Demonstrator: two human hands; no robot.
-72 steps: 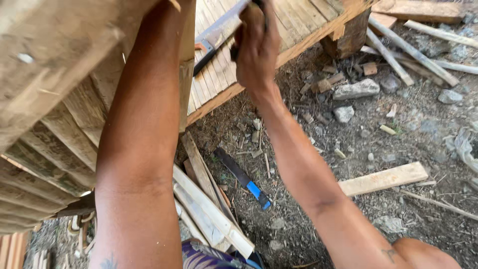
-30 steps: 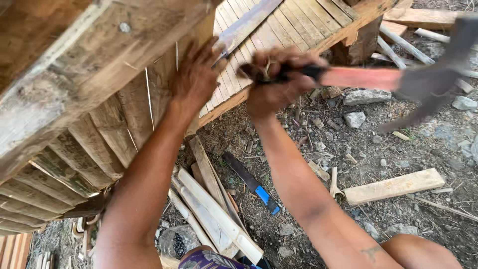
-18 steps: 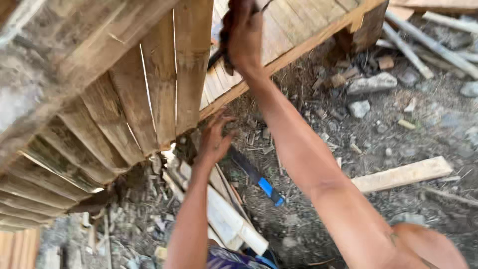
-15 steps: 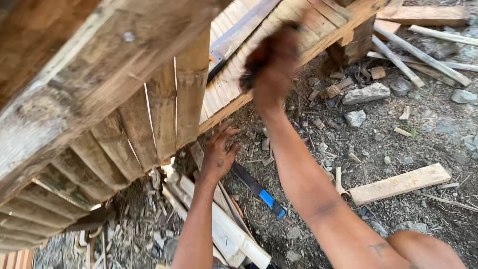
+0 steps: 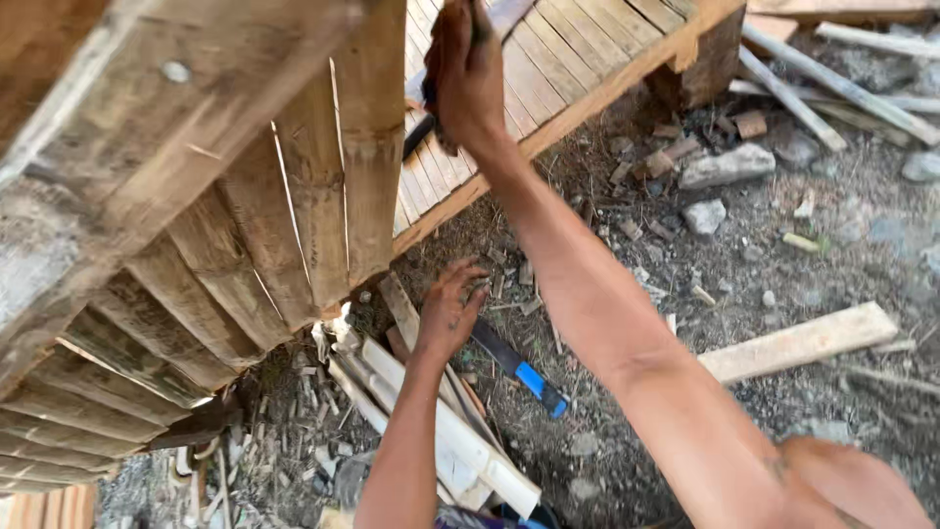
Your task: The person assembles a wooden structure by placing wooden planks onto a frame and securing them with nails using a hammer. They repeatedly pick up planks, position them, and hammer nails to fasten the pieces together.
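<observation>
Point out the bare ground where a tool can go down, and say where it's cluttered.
Freest patch: dirt between the right forearm and the loose plank, below the grey stones. Another sits past the blue-handled blade, toward the lower edge. Crowded: under the left hand, pale split strips pile with chips; sticks and offcuts lie by the platform edge.

Two bare forearms enter from the 6 o'clock edge, neither sleeved nor gloved, with no watch, ring or band visible on either. The right hand (image 5: 465, 73), at 12 o'clock, is motion-blurred, so its fingers cannot be told apart; its forearm is lean and sinewy, with a faint dark mark near the elbow at 5 o'clock. The left hand (image 5: 452, 309), near centre, shows slender fingers and a narrow wrist, and a small patch of patterned, multicoloured cloth appears beneath its forearm at the 6 o'clock edge.
</observation>
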